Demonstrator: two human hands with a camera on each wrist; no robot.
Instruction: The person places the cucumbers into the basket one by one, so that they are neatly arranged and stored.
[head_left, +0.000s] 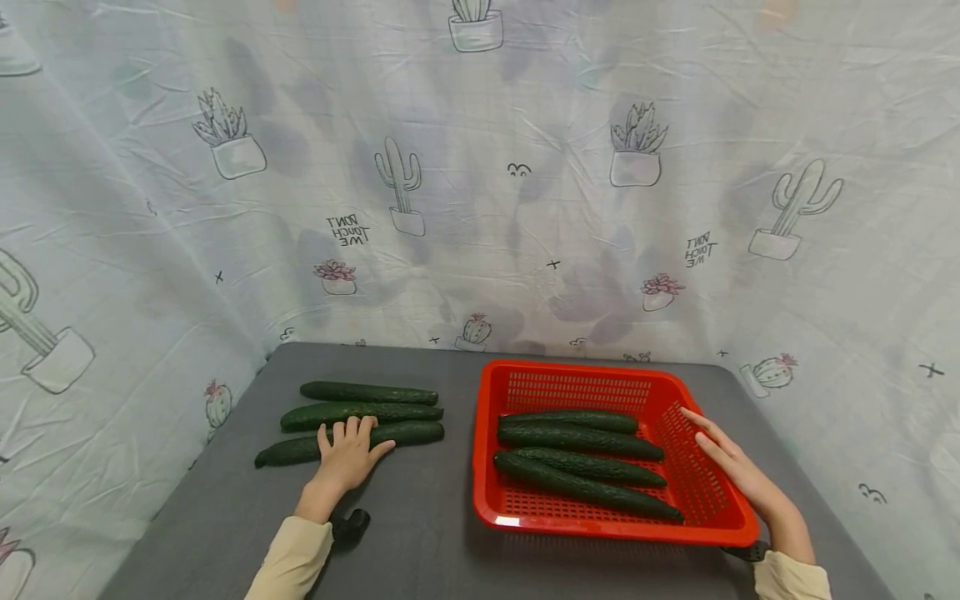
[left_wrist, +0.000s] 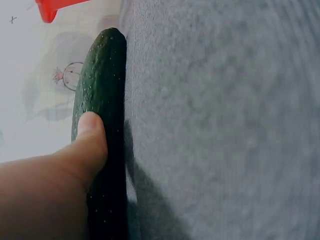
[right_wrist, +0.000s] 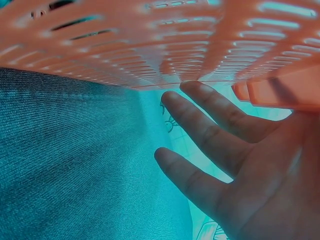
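Observation:
My left hand [head_left: 348,457] holds the nearest cucumber [head_left: 288,452], one of three lying roughly side by side on the left of the grey table. Its fingers reach over the top. In the left wrist view the thumb [left_wrist: 90,132] presses the side of that cucumber [left_wrist: 102,70]. A second cucumber [head_left: 318,416] lies just beyond the fingertips, and a third [head_left: 367,392] farther back. Over at the basket's right side, my right hand [head_left: 738,468] is at the rim. In the right wrist view its fingers [right_wrist: 200,132] are straight and spread beside the slotted wall.
A red plastic basket [head_left: 600,528] stands on the right of the table [head_left: 420,533], with several cucumbers [head_left: 581,439] inside. A cloth printed with potted cacti [head_left: 480,167] hangs behind and at both sides. The left wrist wears a black device [head_left: 350,527].

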